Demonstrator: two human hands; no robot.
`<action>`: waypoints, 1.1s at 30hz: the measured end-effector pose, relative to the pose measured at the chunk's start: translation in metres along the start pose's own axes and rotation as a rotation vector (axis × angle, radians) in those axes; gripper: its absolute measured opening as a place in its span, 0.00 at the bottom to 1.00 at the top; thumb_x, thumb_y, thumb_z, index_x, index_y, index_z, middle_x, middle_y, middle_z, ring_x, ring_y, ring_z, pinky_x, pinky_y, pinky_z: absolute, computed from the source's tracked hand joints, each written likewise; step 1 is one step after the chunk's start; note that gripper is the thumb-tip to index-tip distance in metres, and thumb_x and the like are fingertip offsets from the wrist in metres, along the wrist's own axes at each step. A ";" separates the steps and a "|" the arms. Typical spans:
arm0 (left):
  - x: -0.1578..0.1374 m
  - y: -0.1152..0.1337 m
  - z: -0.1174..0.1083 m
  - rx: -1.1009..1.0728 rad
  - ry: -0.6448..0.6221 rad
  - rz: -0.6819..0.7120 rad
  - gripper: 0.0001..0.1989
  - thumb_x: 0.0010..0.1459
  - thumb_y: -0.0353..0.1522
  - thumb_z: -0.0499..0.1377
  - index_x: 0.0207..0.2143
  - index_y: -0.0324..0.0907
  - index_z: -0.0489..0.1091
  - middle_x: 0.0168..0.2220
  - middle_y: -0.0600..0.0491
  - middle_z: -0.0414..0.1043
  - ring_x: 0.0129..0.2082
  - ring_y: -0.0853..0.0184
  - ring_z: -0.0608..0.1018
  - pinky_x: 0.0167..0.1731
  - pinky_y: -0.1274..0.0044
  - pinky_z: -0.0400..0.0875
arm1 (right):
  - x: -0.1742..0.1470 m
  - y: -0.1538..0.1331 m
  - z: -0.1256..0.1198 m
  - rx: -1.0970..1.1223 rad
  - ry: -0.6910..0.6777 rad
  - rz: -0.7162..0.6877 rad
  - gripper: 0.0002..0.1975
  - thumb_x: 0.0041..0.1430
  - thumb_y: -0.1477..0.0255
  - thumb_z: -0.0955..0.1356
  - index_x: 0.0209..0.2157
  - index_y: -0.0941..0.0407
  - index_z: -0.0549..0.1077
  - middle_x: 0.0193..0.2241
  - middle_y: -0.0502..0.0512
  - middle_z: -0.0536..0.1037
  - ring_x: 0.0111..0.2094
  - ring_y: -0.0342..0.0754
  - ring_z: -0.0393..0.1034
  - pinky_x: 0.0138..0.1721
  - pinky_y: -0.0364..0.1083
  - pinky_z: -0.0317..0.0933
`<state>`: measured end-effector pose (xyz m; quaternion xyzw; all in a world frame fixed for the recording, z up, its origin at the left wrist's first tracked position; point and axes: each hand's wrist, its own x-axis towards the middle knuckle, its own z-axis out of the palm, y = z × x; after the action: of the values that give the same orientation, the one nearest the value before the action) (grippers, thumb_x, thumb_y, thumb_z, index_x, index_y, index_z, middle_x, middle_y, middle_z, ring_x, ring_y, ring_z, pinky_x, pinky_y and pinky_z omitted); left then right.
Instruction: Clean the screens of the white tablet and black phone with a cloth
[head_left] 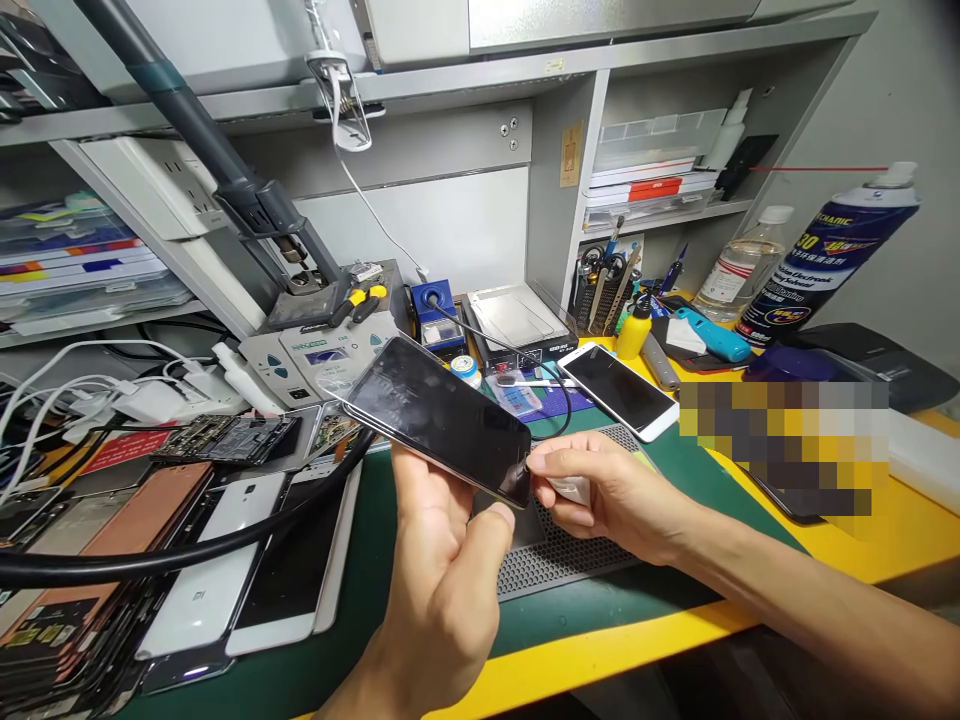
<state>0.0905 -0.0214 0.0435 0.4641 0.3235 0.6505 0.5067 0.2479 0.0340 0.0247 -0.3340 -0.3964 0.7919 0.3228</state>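
My left hand (446, 575) is closed around a black smartphone (439, 415) from below, its thumb at the near edge. The phone is tilted above the bench, with its dark, smudged screen facing up. At its right end my right hand (611, 490) is closed, thumb and forefinger pinched at the corner. A small pale thing (572, 490) shows under those fingers; what it is stays mostly hidden. Beneath both hands lies a grey perforated pad (562, 560) on the green mat (622, 605).
Stacked phones and phone parts (202, 570) fill the left side, crossed by a thick black hose (225, 555). Behind are a soldering station (322, 355), a white phone (619, 390) and a yellow bottle (634, 330). A spray can (829, 255) stands at the right.
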 end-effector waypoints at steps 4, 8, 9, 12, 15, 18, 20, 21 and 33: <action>0.000 0.000 0.000 -0.012 -0.009 -0.008 0.40 0.59 0.24 0.59 0.68 0.50 0.46 0.59 0.46 0.69 0.57 0.56 0.75 0.54 0.66 0.73 | 0.000 0.000 0.001 0.005 0.011 0.005 0.11 0.55 0.69 0.73 0.24 0.60 0.74 0.21 0.50 0.72 0.15 0.34 0.52 0.16 0.40 0.38; -0.002 0.001 0.000 -0.009 -0.014 -0.027 0.39 0.59 0.23 0.58 0.68 0.51 0.46 0.58 0.47 0.70 0.57 0.57 0.74 0.55 0.66 0.72 | 0.000 0.001 0.000 -0.062 0.009 -0.012 0.12 0.54 0.67 0.73 0.23 0.61 0.74 0.18 0.49 0.70 0.13 0.35 0.51 0.15 0.40 0.38; -0.002 0.001 0.000 -0.004 -0.014 -0.033 0.39 0.59 0.23 0.58 0.68 0.51 0.46 0.58 0.47 0.70 0.57 0.57 0.74 0.56 0.65 0.71 | 0.000 0.001 0.000 -0.086 0.008 -0.018 0.13 0.54 0.67 0.73 0.22 0.61 0.74 0.16 0.48 0.69 0.13 0.35 0.51 0.15 0.40 0.38; -0.003 -0.001 -0.003 0.028 -0.018 -0.031 0.38 0.60 0.23 0.58 0.68 0.51 0.46 0.57 0.48 0.70 0.57 0.57 0.74 0.58 0.63 0.69 | 0.001 0.003 0.000 -0.145 0.023 -0.024 0.14 0.54 0.66 0.73 0.21 0.61 0.75 0.15 0.48 0.68 0.13 0.35 0.51 0.14 0.40 0.38; -0.004 -0.003 -0.005 0.065 -0.048 -0.008 0.37 0.62 0.22 0.58 0.67 0.52 0.47 0.60 0.49 0.67 0.58 0.58 0.73 0.60 0.64 0.68 | 0.001 0.004 -0.001 -0.198 0.031 -0.024 0.14 0.54 0.66 0.72 0.21 0.61 0.75 0.15 0.49 0.68 0.13 0.35 0.51 0.15 0.40 0.38; -0.004 -0.005 -0.005 0.077 -0.072 -0.002 0.36 0.63 0.22 0.57 0.67 0.52 0.47 0.61 0.50 0.66 0.57 0.58 0.73 0.58 0.65 0.69 | 0.001 0.005 -0.002 -0.230 0.030 -0.024 0.14 0.54 0.66 0.72 0.22 0.61 0.75 0.16 0.49 0.69 0.14 0.35 0.50 0.15 0.40 0.39; -0.004 -0.004 -0.004 0.073 -0.083 -0.004 0.36 0.63 0.22 0.57 0.68 0.52 0.46 0.60 0.50 0.67 0.56 0.58 0.74 0.56 0.66 0.71 | 0.000 0.005 -0.002 -0.241 0.031 -0.023 0.13 0.54 0.66 0.71 0.22 0.61 0.75 0.18 0.50 0.71 0.14 0.35 0.50 0.15 0.40 0.40; -0.004 -0.004 -0.004 0.071 -0.085 -0.006 0.37 0.63 0.23 0.57 0.68 0.52 0.45 0.59 0.50 0.68 0.56 0.58 0.74 0.56 0.66 0.71 | 0.000 0.005 -0.002 -0.245 0.032 -0.023 0.13 0.54 0.66 0.71 0.22 0.61 0.75 0.19 0.51 0.72 0.14 0.35 0.50 0.15 0.39 0.40; -0.005 -0.004 -0.005 0.094 -0.072 -0.032 0.35 0.62 0.23 0.58 0.67 0.50 0.48 0.56 0.50 0.70 0.56 0.57 0.74 0.55 0.66 0.72 | 0.000 0.003 0.002 -0.252 0.040 -0.004 0.12 0.51 0.67 0.70 0.21 0.60 0.74 0.20 0.52 0.73 0.15 0.35 0.51 0.15 0.39 0.40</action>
<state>0.0874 -0.0252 0.0370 0.5052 0.3428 0.6092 0.5061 0.2452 0.0318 0.0228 -0.3868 -0.4868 0.7283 0.2880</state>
